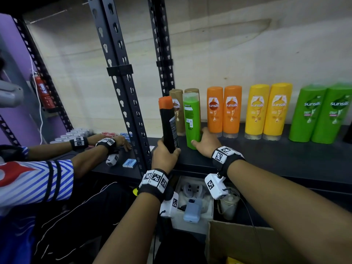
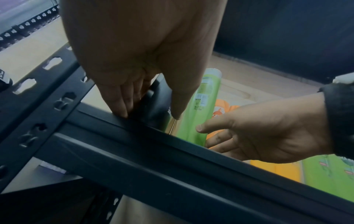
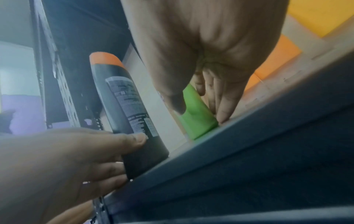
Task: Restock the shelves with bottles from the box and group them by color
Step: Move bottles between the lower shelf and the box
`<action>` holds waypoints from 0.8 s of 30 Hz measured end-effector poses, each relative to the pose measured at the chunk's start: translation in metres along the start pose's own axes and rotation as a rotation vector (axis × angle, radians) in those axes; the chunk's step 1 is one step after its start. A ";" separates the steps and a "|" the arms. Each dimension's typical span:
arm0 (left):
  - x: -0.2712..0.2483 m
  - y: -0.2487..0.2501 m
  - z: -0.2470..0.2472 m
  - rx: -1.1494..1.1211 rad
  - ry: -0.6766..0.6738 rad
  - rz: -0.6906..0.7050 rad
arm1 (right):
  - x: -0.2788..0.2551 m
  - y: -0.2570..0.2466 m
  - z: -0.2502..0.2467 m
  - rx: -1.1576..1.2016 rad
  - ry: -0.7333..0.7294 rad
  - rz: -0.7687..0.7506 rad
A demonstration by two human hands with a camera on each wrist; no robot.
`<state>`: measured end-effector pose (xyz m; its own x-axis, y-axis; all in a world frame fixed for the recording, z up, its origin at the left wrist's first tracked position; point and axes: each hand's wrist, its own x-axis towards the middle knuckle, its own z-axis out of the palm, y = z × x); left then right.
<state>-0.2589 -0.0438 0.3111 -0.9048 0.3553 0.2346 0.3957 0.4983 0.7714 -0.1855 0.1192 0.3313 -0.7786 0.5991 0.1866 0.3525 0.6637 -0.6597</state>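
The left hand (image 1: 165,155) is wrapped round the lower part of a black bottle with an orange cap (image 1: 168,122), thumb on one side and fingers on the other; the bottle stands upright with its base at the front edge of the black shelf (image 1: 266,159); the right hand (image 1: 206,142) cups the base of a green bottle turned label-back (image 1: 192,121), thumb in front and fingers curled behind it; this green bottle stands on the shelf just right of the black one, close but apart; directly behind them stand two tan bottles (image 1: 177,111), partly hidden; to the right along the back of the shelf stand two orange bottles (image 1: 223,111), then two yellow bottles (image 1: 267,111), then two green bottles (image 1: 322,113), each pair side by side; below the shelf, at lower right, is the open flap of a cardboard box (image 1: 247,242); at left, another person's hands (image 1: 114,142) rest on a neighbouring shelf beside small packets (image 1: 129,162).
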 end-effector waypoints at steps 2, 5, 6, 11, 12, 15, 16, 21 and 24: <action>-0.004 0.000 -0.002 -0.002 0.002 0.007 | -0.007 -0.001 -0.005 -0.006 -0.052 -0.034; -0.012 0.001 -0.005 0.008 0.008 0.001 | -0.024 -0.002 -0.016 -0.016 -0.109 -0.128; -0.015 0.001 -0.007 0.014 0.005 -0.004 | -0.030 -0.003 -0.020 -0.016 -0.123 -0.157; -0.038 0.012 -0.014 0.054 0.070 0.007 | -0.066 -0.007 -0.045 -0.112 -0.170 -0.253; -0.045 0.015 -0.016 0.049 0.118 0.016 | -0.073 -0.008 -0.051 -0.133 -0.170 -0.276; -0.066 0.029 -0.021 0.005 0.188 0.089 | -0.097 -0.005 -0.071 -0.155 -0.150 -0.323; -0.073 0.034 -0.020 0.008 0.174 0.118 | -0.105 -0.001 -0.077 -0.157 -0.148 -0.325; -0.111 0.057 0.005 0.161 -0.132 0.215 | -0.150 0.033 -0.100 -0.236 -0.159 -0.297; -0.133 0.066 0.034 0.290 -0.363 0.268 | -0.177 0.064 -0.106 -0.325 -0.231 -0.214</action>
<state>-0.1073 -0.0311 0.3105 -0.6738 0.7251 0.1418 0.6793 0.5325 0.5050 0.0296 0.1027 0.3331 -0.9342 0.3418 0.1022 0.2868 0.8899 -0.3547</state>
